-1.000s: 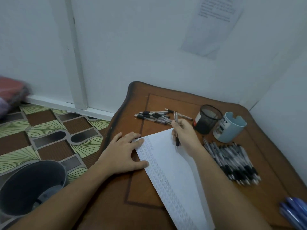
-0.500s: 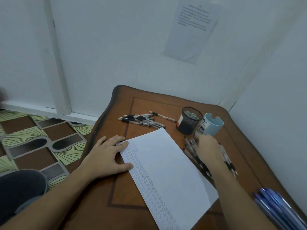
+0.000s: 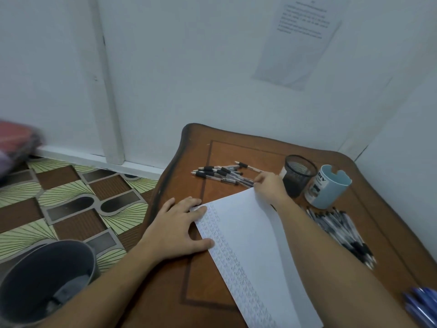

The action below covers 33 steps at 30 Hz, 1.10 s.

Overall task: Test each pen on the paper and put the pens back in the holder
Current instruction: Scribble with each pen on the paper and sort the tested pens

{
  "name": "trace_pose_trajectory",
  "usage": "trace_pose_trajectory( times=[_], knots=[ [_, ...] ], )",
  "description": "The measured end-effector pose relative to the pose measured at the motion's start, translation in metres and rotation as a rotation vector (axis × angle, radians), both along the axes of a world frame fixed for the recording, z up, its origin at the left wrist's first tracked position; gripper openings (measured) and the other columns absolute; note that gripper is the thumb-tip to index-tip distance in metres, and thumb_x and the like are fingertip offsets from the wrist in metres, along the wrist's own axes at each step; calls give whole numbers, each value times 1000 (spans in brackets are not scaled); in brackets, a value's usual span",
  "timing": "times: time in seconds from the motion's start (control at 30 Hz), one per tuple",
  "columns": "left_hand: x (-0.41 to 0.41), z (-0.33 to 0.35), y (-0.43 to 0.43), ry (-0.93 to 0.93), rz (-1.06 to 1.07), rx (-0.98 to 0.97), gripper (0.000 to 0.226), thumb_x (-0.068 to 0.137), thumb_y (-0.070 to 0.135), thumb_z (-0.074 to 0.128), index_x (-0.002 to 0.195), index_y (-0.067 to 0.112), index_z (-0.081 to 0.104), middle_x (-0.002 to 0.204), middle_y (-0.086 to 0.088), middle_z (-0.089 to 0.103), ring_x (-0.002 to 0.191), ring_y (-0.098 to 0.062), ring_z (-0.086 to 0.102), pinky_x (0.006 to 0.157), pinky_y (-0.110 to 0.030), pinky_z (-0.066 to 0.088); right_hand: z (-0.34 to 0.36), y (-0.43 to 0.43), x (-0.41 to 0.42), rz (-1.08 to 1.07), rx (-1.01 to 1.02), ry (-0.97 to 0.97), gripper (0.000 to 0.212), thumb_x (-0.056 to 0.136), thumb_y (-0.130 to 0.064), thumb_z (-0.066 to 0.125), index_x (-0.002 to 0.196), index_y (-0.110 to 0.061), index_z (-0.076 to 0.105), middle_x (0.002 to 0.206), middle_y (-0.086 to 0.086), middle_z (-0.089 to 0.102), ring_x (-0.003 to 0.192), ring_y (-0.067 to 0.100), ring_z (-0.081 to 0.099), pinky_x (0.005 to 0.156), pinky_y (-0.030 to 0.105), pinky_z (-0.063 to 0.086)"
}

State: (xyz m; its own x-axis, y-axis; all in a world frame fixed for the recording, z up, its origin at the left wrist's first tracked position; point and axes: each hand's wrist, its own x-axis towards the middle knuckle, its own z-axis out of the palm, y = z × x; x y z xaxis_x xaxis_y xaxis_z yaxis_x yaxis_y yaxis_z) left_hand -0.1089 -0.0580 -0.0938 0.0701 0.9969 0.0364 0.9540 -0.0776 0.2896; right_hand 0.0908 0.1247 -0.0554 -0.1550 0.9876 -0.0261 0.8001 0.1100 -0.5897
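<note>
Head view is showing the right grip [image 3: 269,187] reaching past the far corner of the paper [image 3: 250,245] to the small pile of pens [image 3: 220,173] on the counter [image 3: 236,147]. Its fingertips [image 3: 258,179] are meeting the nearest barrel ends, but I cannot tell whether they are pinching a pen or only touching. The left grip [image 3: 179,230] is lying open and flat, with fingers and thumb pressing down the paper's left corner.

The black mesh holder [image 3: 299,174] is standing just beside the right grip, with a blue cup [image 3: 327,187] next to it. A larger heap of pens [image 3: 343,230] is lying to the right of the sheet.

These pens are looking light, stiff and slim, with smooth barrels that are probably prone to rolling. They are lying crossed over one another, so dragging one by its tip is likely to disturb the others. The black rubber sleeve near the writing end is looking like the surest place for a thumb-and-forefinger pinch, lifting straight up. The sheet is thin and probably slippery on the polished wood, so it is needing that steadying hand.
</note>
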Motion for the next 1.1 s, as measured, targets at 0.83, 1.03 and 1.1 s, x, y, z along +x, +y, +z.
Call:
trace_pose_trajectory(
  times=[0.83, 1.03, 1.1],
  knots=[
    [2, -1, -1, -18, 7, 17, 105, 62, 95, 27, 148, 35, 30, 157, 15, 19, 145, -4, 8, 116, -34, -8, 12, -63, -7, 17, -261, 1291, 7, 99, -23, 56, 95, -24, 51, 53, -3, 38, 39, 8, 25, 36, 15, 22],
    [0, -2, -1, -27, 4, 32, 98, 66, 88, 31, 148, 34, 31, 157, 15, 20, 145, -4, 8, 115, -33, -8, 10, -67, -10, 25, -435, 1372, 48, 106, -40, 33, 92, -7, 64, 57, 2, 51, 58, 15, 49, 65, 29, 43],
    [0, -2, -1, -21, 10, 25, 100, 64, 90, 27, 148, 35, 30, 157, 16, 18, 145, -3, 7, 116, -34, -8, 4, -67, -8, 8, -445, 1275, 62, 103, -54, 25, 91, -9, 64, 55, 2, 46, 53, 13, 42, 58, 27, 35]
  ],
)
